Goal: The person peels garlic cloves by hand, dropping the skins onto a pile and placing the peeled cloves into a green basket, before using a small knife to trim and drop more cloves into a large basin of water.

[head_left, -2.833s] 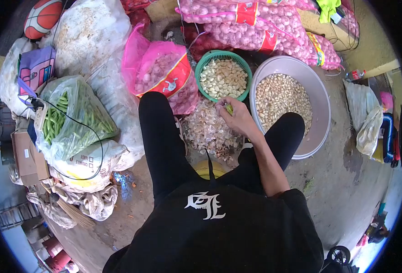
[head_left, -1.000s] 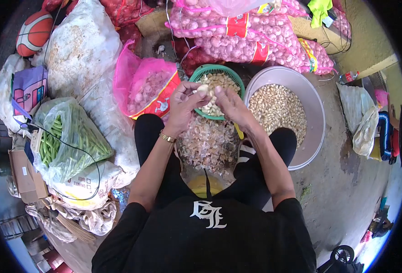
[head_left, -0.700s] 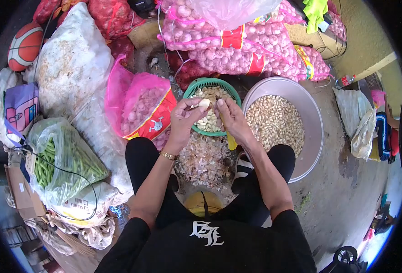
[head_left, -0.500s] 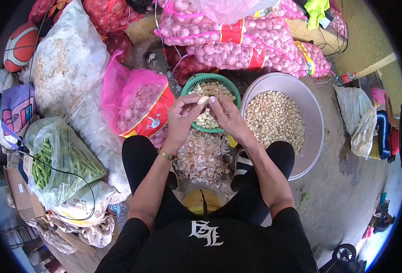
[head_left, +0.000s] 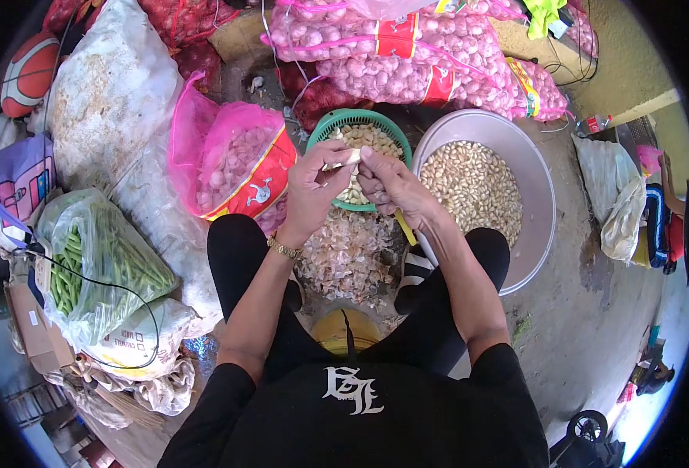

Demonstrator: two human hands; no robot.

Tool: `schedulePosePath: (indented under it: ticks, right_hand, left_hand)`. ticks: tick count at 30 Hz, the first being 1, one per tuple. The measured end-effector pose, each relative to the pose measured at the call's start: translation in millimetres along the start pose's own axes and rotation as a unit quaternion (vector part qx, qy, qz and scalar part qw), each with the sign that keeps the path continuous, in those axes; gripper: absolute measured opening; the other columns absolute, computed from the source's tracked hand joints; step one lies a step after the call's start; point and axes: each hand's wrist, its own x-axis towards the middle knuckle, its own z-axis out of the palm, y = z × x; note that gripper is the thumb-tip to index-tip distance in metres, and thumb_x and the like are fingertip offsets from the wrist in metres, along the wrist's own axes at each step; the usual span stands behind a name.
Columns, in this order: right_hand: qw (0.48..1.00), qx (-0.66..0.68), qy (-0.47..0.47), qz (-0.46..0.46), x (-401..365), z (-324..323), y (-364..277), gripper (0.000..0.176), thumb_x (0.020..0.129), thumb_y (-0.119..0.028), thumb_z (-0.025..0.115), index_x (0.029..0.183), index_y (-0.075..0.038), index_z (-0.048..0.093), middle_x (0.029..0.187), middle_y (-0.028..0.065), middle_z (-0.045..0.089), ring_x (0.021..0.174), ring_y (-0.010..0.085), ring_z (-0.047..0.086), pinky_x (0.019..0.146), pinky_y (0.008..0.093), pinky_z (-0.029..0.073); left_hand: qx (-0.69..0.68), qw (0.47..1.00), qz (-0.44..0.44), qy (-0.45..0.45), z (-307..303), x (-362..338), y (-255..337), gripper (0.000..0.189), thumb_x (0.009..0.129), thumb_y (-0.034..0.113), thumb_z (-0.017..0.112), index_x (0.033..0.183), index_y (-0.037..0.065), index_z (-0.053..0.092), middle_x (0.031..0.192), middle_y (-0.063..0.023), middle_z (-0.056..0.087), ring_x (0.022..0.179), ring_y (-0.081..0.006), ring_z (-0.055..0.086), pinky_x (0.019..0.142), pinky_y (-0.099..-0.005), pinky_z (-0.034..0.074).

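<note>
My left hand (head_left: 318, 187) pinches a pale garlic clove (head_left: 352, 157) between thumb and fingers. Against the clove's right side rests the thumb of my right hand (head_left: 399, 187), whose other fingers curl inward. A slim yellow-handled tool (head_left: 405, 228) juts from under the right palm; its working end is hidden. Directly beneath both hands stands a green basket (head_left: 318, 134) of peeled garlic cloves (head_left: 371, 139). Papery garlic skins (head_left: 344, 261) lie heaped on the floor between my feet.
At right, a large pale basin (head_left: 537, 195) holds many unpeeled cloves (head_left: 473, 191). Pink net sacks of garlic (head_left: 430, 58) line the back. An opened pink sack (head_left: 239, 160) leans at left, near a plastic bag of green pods (head_left: 110, 269). A yellow container (head_left: 346, 331) sits between my legs.
My right hand has turned, fingers curling under, and more of the yellow handle shows below it. The clove stays between the hands and is slightly higher in view.
</note>
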Motion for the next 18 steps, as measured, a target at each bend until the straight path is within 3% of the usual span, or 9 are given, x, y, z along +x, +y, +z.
schedulePosePath:
  ticks: [5,7,8,10,11,13,14,16,18]
  right_hand:
    - [1.000,0.013,-0.005,0.009,-1,4,0,0.040,0.099,-0.051,0.044,0.081,-0.016,0.047,0.062,-0.0103,0.032,0.048,0.0021,0.024,0.042,0.0192,0.019]
    - [0.963,-0.187,0.075,-0.178,12,0,17,0.041,0.099,-0.038,0.048,0.083,-0.002,0.054,0.060,0.0024,0.049,0.049,0.0143,0.045,0.044,0.0325,0.035]
    - [0.963,-0.187,0.076,-0.178,18,-2,25,0.041,0.099,-0.038,0.048,0.083,-0.002,0.054,0.060,0.0024,0.049,0.049,0.0143,0.045,0.044,0.0325,0.035]
    - [0.844,-0.371,0.127,-0.365,26,-4,32,0.034,0.098,-0.027,0.052,0.084,0.004,0.054,0.062,0.0170,0.055,0.054,0.0279,0.054,0.052,0.0417,0.041]
    - [0.844,-0.371,0.128,-0.365,25,-5,35,0.034,0.098,-0.027,0.052,0.084,0.004,0.054,0.062,0.0170,0.055,0.054,0.0279,0.054,0.052,0.0417,0.041]
    - [0.855,-0.356,0.131,-0.353,19,-1,27,0.028,0.095,-0.022,0.056,0.085,0.005,0.054,0.066,0.0239,0.054,0.056,0.0349,0.054,0.055,0.0439,0.042]
    - [0.855,-0.357,0.130,-0.353,18,-2,25,0.028,0.095,-0.022,0.056,0.085,0.005,0.054,0.066,0.0239,0.054,0.056,0.0349,0.054,0.055,0.0439,0.042]
    - [0.864,-0.336,0.121,-0.356,18,-6,22,0.029,0.096,-0.023,0.054,0.085,0.005,0.054,0.067,0.0232,0.054,0.057,0.0340,0.055,0.056,0.0429,0.043]
    - [0.859,-0.350,0.118,-0.355,18,-7,21,0.030,0.096,-0.023,0.054,0.085,0.005,0.054,0.068,0.0236,0.054,0.058,0.0343,0.055,0.057,0.0428,0.043]
  left_hand:
    - [-0.007,1.000,0.006,0.007,5,-2,5,0.019,0.085,-0.005,0.063,0.103,0.001,0.062,0.112,-0.0061,0.059,0.095,-0.0086,0.056,0.080,-0.0221,0.046]
    - [0.091,0.995,0.027,0.026,5,-6,2,0.017,0.085,-0.006,0.063,0.101,0.000,0.061,0.110,-0.0051,0.058,0.092,-0.0084,0.056,0.077,-0.0219,0.047]
    - [0.091,0.995,0.027,0.025,6,-8,2,0.017,0.085,-0.006,0.063,0.101,0.000,0.061,0.110,-0.0051,0.058,0.092,-0.0084,0.056,0.077,-0.0219,0.047]
    - [0.091,0.995,-0.009,0.039,7,-10,2,0.021,0.084,-0.007,0.061,0.104,-0.001,0.058,0.110,-0.0040,0.057,0.092,-0.0077,0.056,0.074,-0.0212,0.047]
    - [0.090,0.995,-0.010,0.039,6,-10,-2,0.021,0.084,-0.007,0.061,0.104,-0.001,0.058,0.110,-0.0040,0.057,0.092,-0.0077,0.056,0.074,-0.0212,0.047]
    - [-0.077,0.997,-0.008,0.006,4,-5,-5,0.029,0.086,-0.005,0.061,0.114,0.000,0.056,0.112,-0.0037,0.057,0.093,-0.0085,0.057,0.075,-0.0219,0.051]
    - [-0.078,0.997,-0.007,0.007,0,-6,-5,0.029,0.086,-0.005,0.061,0.114,0.000,0.056,0.112,-0.0037,0.057,0.093,-0.0085,0.057,0.075,-0.0219,0.051]
    - [-0.225,0.954,-0.195,-0.041,-3,-3,14,0.035,0.089,-0.001,0.061,0.123,0.001,0.052,0.115,-0.0047,0.057,0.098,-0.0101,0.060,0.082,-0.0254,0.055]
    - [-0.240,0.944,-0.221,-0.048,-6,-3,15,0.035,0.090,0.001,0.061,0.124,0.002,0.052,0.116,-0.0053,0.058,0.100,-0.0112,0.060,0.084,-0.0271,0.055]
